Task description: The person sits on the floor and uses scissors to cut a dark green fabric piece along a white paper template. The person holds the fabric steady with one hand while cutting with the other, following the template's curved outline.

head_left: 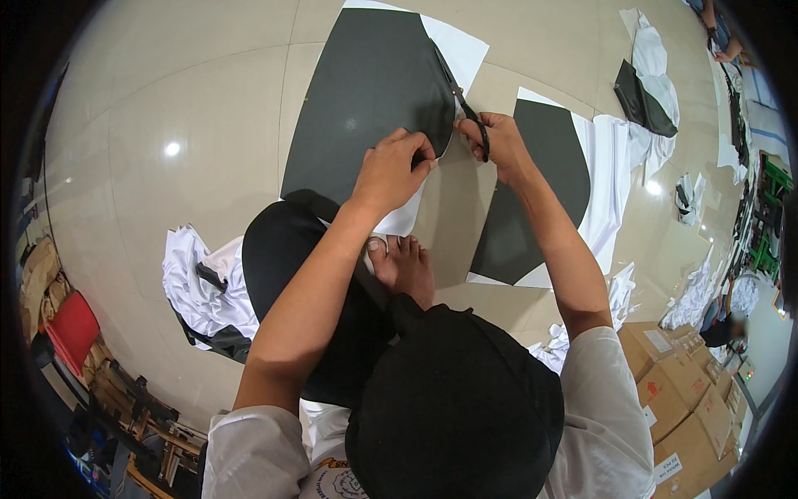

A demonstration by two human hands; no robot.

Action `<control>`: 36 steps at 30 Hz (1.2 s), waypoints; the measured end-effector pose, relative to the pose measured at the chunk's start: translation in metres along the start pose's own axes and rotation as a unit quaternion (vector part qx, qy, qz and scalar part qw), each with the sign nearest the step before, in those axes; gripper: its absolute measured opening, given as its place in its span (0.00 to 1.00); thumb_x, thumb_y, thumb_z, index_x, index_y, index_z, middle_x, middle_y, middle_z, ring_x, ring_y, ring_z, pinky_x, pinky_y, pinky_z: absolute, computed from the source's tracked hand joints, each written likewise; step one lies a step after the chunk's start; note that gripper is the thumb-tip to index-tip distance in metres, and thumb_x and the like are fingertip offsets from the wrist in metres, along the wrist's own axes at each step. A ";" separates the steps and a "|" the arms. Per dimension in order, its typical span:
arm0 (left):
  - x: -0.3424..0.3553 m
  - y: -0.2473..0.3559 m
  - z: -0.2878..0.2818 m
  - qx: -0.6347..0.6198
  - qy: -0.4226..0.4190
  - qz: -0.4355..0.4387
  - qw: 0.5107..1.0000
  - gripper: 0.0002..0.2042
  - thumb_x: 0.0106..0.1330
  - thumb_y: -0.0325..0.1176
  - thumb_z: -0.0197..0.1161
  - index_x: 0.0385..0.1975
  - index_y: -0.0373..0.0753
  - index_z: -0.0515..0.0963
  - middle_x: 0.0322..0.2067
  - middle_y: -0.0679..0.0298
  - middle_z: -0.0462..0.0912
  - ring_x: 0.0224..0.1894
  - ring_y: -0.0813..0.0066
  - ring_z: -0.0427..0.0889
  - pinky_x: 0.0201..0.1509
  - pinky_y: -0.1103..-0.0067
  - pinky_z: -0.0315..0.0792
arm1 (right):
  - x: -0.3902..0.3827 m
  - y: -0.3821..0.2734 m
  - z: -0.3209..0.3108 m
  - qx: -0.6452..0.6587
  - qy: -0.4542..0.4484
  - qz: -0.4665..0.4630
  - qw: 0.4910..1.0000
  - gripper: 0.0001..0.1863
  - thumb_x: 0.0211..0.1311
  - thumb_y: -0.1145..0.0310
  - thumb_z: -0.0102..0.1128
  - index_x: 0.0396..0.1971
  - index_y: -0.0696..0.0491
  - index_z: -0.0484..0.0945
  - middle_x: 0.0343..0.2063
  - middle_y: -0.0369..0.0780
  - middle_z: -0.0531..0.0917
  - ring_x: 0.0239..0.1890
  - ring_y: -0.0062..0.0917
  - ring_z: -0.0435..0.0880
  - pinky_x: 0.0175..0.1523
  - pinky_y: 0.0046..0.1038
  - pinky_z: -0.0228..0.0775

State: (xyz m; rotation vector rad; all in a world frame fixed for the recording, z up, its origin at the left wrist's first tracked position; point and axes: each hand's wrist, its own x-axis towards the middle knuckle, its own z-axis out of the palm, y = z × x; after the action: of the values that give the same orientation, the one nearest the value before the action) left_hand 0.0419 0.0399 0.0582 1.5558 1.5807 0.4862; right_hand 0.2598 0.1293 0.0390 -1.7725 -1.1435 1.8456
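Observation:
A large dark grey sheet [357, 91] with a curved right edge lies on the floor, white material [459, 46] showing beneath it. My right hand [496, 143] grips black-handled scissors [472, 116], fingers through the handles. Their blades point away from me along the sheet's right edge. Bent over that same edge, my left hand [392, 170] pinches the sheet between thumb and fingers, just left of the scissors. To the right lies a second dark grey sheet [540, 195], also on white material [605, 175]. My bare foot [403, 270] rests beside the first sheet's near corner.
A crumpled white and black bundle [204, 279] lies left of my knee. More white and black pieces [648, 91] spread along the far right. Cardboard boxes [677, 391] stack at lower right; a red chair [73, 333] stands at lower left. Other people [723, 37] sit at the right rim.

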 end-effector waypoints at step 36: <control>0.000 -0.003 0.000 -0.001 0.003 0.005 1.000 0.07 0.68 0.35 0.70 0.42 0.41 0.84 0.41 0.59 0.84 0.44 0.56 0.86 0.52 0.62 0.79 | 0.007 -0.011 0.011 0.012 -0.005 -0.005 1.000 0.18 0.61 0.60 0.79 0.21 0.53 0.79 0.17 0.33 0.77 0.17 0.17 0.72 0.23 0.25 0.59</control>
State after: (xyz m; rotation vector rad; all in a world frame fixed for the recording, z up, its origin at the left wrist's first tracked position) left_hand 0.0400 0.0398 0.0563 1.5636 1.5766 0.4986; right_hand 0.2452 0.1376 0.0408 -1.7428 -1.1277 1.8578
